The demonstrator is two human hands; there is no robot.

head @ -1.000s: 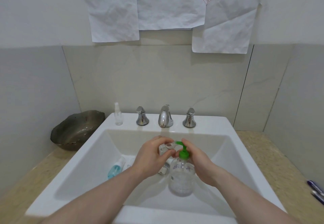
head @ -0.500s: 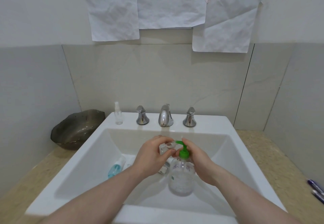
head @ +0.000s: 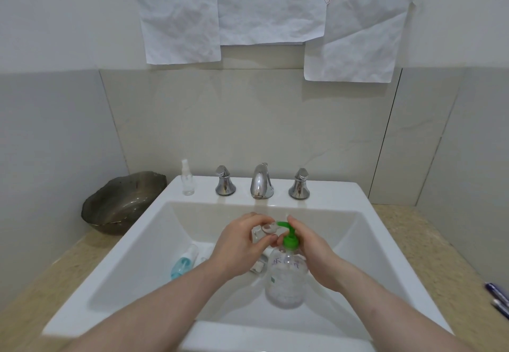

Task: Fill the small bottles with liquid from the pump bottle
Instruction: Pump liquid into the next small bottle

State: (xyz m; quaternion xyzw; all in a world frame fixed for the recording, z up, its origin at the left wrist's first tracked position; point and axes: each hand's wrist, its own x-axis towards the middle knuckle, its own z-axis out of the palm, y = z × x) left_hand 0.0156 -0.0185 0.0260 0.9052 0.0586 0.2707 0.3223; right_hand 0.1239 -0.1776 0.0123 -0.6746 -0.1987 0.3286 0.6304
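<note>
Two hands met over the sink: the left hand gripped a small clear bottle under the green nozzle, while the right hand curled around the pump bottle standing in the basin.

Clear pump bottle stands upright in sink, green nozzle over small clear bottle.

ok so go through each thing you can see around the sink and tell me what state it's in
pump bottle: upright in the sink, green pump on, partly full
small clear bottle: open mouth at the pump's nozzle
left hand: grips the small clear bottle
right hand: over the pump head, behind the pump bottle
blue bottle: lying in the basin, capped
spray bottle: upright on the sink ledge, capped
faucet: no water running
</note>
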